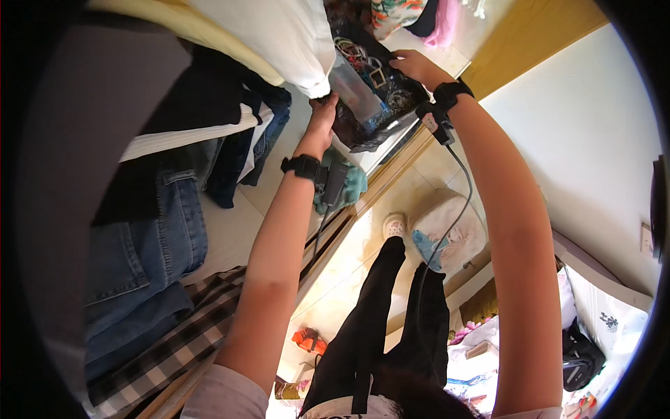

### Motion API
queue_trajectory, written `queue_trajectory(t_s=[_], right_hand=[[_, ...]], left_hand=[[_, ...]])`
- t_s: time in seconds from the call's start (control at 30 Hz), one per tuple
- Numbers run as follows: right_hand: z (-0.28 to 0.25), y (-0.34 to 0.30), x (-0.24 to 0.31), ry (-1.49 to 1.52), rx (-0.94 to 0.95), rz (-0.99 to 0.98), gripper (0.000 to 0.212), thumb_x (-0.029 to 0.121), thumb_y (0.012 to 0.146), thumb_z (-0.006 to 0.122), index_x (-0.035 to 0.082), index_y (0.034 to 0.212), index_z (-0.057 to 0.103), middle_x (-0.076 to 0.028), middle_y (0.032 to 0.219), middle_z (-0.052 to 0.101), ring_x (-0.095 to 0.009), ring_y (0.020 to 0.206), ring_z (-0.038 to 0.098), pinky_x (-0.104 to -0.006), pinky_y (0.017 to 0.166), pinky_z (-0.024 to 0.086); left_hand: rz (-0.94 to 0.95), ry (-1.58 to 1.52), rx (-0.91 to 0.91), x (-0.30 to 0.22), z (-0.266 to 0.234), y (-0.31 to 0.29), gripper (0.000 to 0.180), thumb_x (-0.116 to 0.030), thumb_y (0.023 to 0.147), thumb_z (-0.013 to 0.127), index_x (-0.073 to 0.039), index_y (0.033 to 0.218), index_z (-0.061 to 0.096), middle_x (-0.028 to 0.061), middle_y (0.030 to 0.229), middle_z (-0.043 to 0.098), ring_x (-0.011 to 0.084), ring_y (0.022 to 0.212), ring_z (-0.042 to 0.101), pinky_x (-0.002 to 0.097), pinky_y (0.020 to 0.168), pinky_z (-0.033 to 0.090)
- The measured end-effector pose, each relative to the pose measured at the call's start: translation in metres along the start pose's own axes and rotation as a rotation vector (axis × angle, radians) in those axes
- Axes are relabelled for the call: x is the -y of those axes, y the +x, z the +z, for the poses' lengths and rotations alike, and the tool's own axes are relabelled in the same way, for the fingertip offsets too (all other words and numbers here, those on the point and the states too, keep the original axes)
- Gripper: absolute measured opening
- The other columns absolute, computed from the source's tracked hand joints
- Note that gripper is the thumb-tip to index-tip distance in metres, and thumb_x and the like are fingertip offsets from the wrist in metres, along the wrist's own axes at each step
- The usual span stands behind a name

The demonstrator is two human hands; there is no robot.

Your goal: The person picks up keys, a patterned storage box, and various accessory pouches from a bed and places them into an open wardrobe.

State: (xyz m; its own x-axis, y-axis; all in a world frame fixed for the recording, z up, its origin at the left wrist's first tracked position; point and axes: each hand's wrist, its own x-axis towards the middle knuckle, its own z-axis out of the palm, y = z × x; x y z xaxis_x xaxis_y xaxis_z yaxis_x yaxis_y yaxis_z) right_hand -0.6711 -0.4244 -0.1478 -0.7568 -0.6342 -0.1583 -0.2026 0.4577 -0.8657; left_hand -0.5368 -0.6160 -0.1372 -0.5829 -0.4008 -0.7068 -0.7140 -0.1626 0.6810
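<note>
In the head view, both hands hold a black box (368, 143): the left hand (322, 120) grips its left side, and the right hand (417, 68) has its fingers bent over the right rim. The box is in the upper middle, just beside a white cloth (279, 35). Inside it lie wires (351, 50) and a clear container (357, 96). Jeans (183, 218) are at the left, well apart from the box.

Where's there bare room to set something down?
Bare pale floor shows between the jeans and plaid cloth; bare tiles lie between the wooden sill and black trousers. Crowded: the black container of cables between left hand and right hand.
</note>
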Motion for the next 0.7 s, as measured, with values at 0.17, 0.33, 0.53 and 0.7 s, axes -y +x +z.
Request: queue_trajectory(t_s=[0.17, 0.33, 0.53, 0.7], right_hand=[[0.027, -0.028, -0.007, 0.317, -0.247, 0.087, 0.043, 0.022, 0.072, 0.054, 0.004, 0.109, 0.044, -0.017, 0.099, 0.053, -0.023, 0.087, 0.053, -0.0274, 0.075, 0.041], [0.049, -0.097, -0.028, 0.387, -0.444, 0.227, 0.033, 0.025, 0.078, 0.05, 0.006, 0.105, 0.049, -0.014, 0.084, 0.056, -0.02, 0.073, 0.056, -0.0284, 0.066, 0.042], [0.024, -0.076, 0.026, 0.24, -0.58, 0.162, 0.024, 0.021, 0.078, 0.043, 0.002, 0.087, 0.056, -0.022, 0.078, 0.053, -0.038, 0.078, 0.049, -0.0373, 0.068, 0.041], [0.036, -0.037, 0.021, 0.213, -0.506, 0.26, 0.029, 0.026, 0.079, 0.038, 0.005, 0.083, 0.056, -0.021, 0.078, 0.054, -0.038, 0.076, 0.05, -0.0403, 0.069, 0.041]], left_hand=[[-0.037, 0.122, -0.119, -0.009, 0.008, -0.012, 0.072, -0.04, 0.079, 0.043, -0.013, 0.128, -0.003, 0.01, 0.129, 0.023, 0.0278, 0.115, 0.027, 0.0439, 0.087, 0.026], [0.256, 0.269, -0.269, -0.009, 0.02, -0.015, 0.055, -0.028, 0.073, 0.056, -0.003, 0.117, 0.035, 0.0128, 0.122, 0.036, 0.0247, 0.109, 0.036, 0.0298, 0.088, 0.029], [0.545, 0.413, -0.355, -0.012, -0.003, 0.032, 0.052, -0.033, 0.074, 0.05, -0.005, 0.116, 0.037, 0.0121, 0.116, 0.042, 0.0262, 0.105, 0.04, 0.0306, 0.087, 0.031], [0.294, 0.279, -0.085, -0.013, -0.055, 0.098, 0.068, -0.043, 0.075, 0.048, -0.006, 0.126, 0.02, 0.0108, 0.128, 0.026, 0.0226, 0.112, 0.032, 0.0288, 0.089, 0.028]])
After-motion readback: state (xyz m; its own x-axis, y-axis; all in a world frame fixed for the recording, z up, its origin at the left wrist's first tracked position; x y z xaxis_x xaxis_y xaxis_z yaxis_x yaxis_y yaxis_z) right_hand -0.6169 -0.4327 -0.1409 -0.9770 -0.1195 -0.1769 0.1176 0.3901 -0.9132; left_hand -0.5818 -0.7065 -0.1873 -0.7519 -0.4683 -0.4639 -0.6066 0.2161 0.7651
